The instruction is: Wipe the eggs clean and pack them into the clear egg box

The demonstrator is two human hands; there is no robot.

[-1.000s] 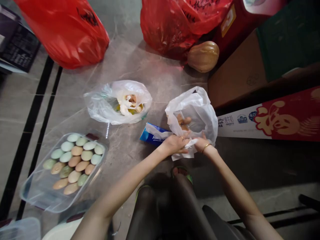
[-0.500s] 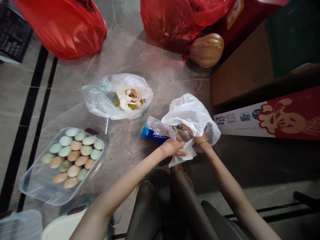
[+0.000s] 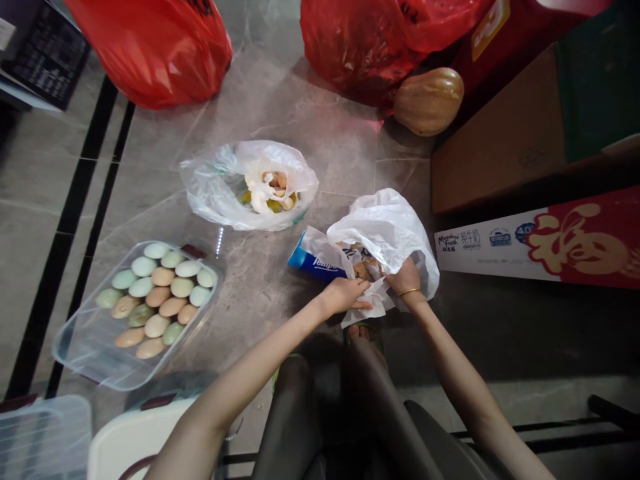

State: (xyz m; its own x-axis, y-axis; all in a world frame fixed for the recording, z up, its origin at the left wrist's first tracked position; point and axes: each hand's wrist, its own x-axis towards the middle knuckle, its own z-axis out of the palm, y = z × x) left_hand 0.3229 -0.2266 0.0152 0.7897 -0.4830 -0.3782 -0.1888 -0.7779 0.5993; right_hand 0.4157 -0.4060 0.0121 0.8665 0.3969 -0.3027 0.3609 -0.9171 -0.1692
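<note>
A white plastic bag (image 3: 387, 217) stands on the floor in front of me, its mouth toward me. Brown, dried-looking pieces (image 3: 367, 268) with dark bits show inside, too jumbled to name. My left hand (image 3: 350, 295) pinches the bag's near edge, where a white flap hangs below the fingers. My right hand (image 3: 406, 279), a thin bangle at its wrist, is at the right side of the mouth. Its fingertips are hidden by the plastic. Left of the bag lies a blue Tempo tissue pack (image 3: 320, 262), partly under a white flap.
Further left are a clear bag (image 3: 250, 213) of food and a clear plastic box (image 3: 75, 353) of eggs (image 3: 163, 297). Behind stand red bags (image 3: 160, 53), a squash (image 3: 430, 100) and a cardboard box (image 3: 500, 133). A milk carton box (image 3: 490, 250) lies right.
My right hand's fingers showed inside the bag mouth earlier and are now behind the plastic edge, exposing more brown pieces. My left hand stays on the edge. The view has shifted slightly.
</note>
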